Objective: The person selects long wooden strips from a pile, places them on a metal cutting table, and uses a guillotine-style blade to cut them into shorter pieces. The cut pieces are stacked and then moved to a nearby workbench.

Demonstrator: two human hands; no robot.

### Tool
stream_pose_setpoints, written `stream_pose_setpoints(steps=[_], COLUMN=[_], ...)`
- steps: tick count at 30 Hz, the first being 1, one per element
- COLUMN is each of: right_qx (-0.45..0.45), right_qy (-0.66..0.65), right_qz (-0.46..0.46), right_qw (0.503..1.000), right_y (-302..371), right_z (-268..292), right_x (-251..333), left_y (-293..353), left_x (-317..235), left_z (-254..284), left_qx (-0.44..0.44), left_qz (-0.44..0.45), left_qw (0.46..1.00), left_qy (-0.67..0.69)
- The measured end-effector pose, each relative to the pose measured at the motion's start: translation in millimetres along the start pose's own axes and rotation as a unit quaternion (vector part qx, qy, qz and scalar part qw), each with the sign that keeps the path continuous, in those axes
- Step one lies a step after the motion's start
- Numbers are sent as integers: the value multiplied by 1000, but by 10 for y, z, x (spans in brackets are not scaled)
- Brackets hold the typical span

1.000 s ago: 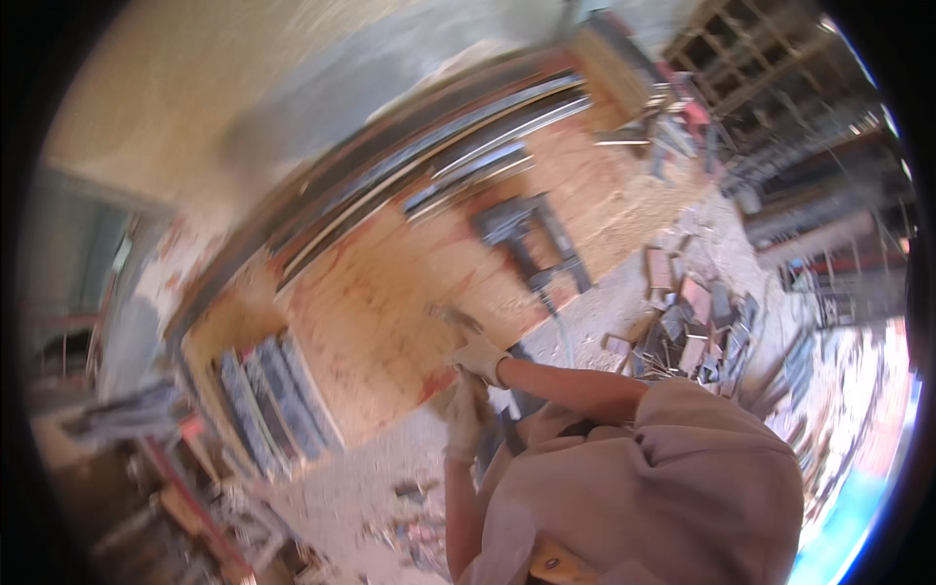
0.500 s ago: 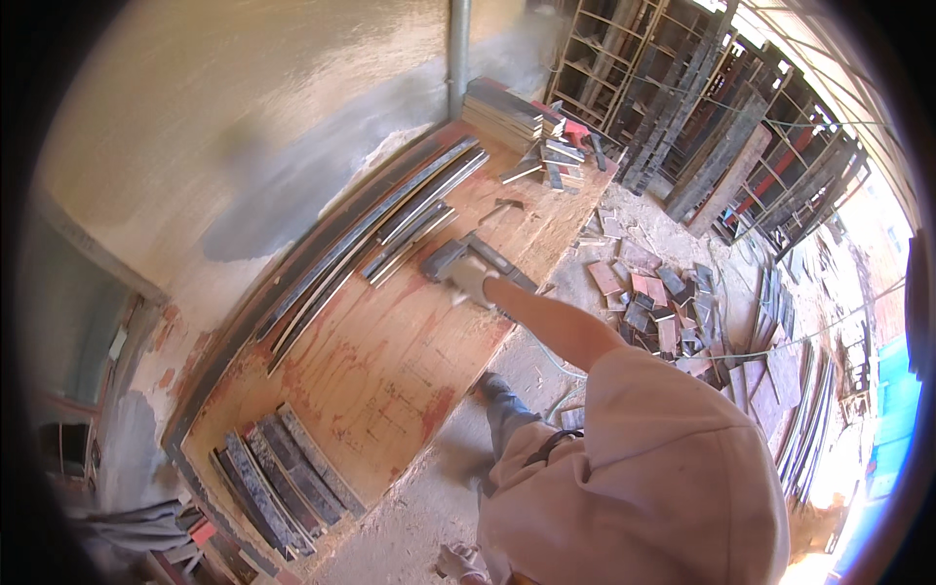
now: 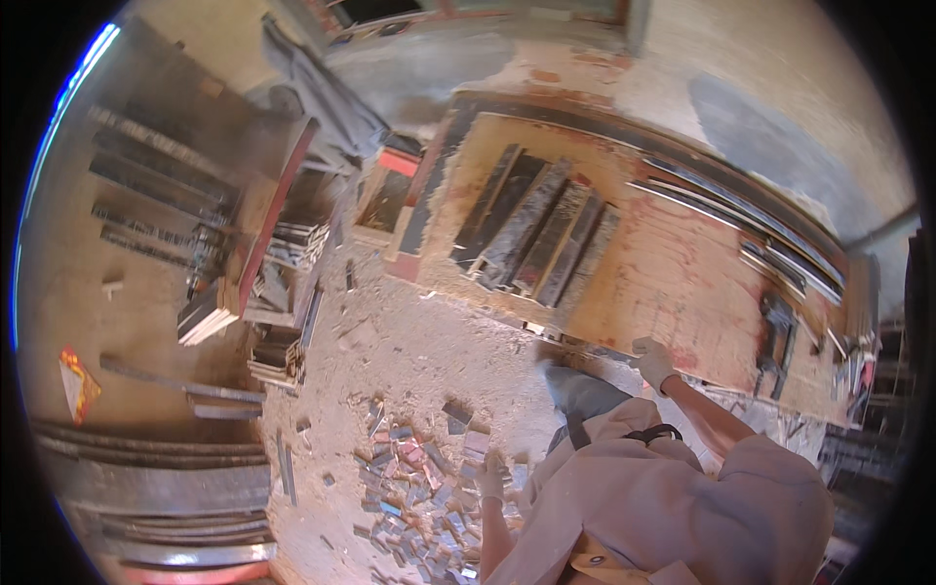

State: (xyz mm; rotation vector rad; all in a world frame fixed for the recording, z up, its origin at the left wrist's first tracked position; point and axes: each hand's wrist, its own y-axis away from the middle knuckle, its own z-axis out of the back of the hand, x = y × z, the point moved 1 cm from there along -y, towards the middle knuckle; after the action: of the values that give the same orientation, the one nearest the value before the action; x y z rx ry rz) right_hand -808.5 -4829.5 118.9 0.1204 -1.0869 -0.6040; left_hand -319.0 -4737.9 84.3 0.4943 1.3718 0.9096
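Note:
My right hand (image 3: pixel 654 362), in a pale work glove, is at the near edge of a plywood-topped bench (image 3: pixel 673 283). Its fingers are loosely bent apart, and nothing shows in them. A dark power tool (image 3: pixel 775 334), its exact kind unclear, lies on the bench to the right, away from that hand. My left hand (image 3: pixel 493 477), also gloved, hangs low in front of the floor, with scattered offcuts behind it. Blur hides how its fingers are set. Several dark-faced wooden strips (image 3: pixel 534 229) lie side by side on the bench's left part.
Long narrow strips (image 3: pixel 741 219) lie along the wall side of the bench. A pile of small wood offcuts (image 3: pixel 419 487) covers part of the dusty floor. To the left are stacked boards (image 3: pixel 175 487) and timber pieces (image 3: pixel 278 356). Grey cloth (image 3: pixel 322 93) hangs near the wall.
My view has swung left. My right hand has let go of the power tool, which now lies on the bench, and has drawn back to the bench's near edge.

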Motion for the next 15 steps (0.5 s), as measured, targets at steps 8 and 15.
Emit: stream_pose_setpoints(steps=[8, 15], right_qx=[32, 28], right_qy=[15, 302], right_qz=[163, 284], right_qw=[986, 910], right_y=[-1145, -2894], right_z=[-1055, -2104], right_x=[2526, 4152], left_y=[-885, -1030], left_x=[122, -1321], left_z=[758, 1246], left_qx=[-34, -141], left_qz=[-186, 63], left_qw=[962, 988], left_qy=[-197, 3])
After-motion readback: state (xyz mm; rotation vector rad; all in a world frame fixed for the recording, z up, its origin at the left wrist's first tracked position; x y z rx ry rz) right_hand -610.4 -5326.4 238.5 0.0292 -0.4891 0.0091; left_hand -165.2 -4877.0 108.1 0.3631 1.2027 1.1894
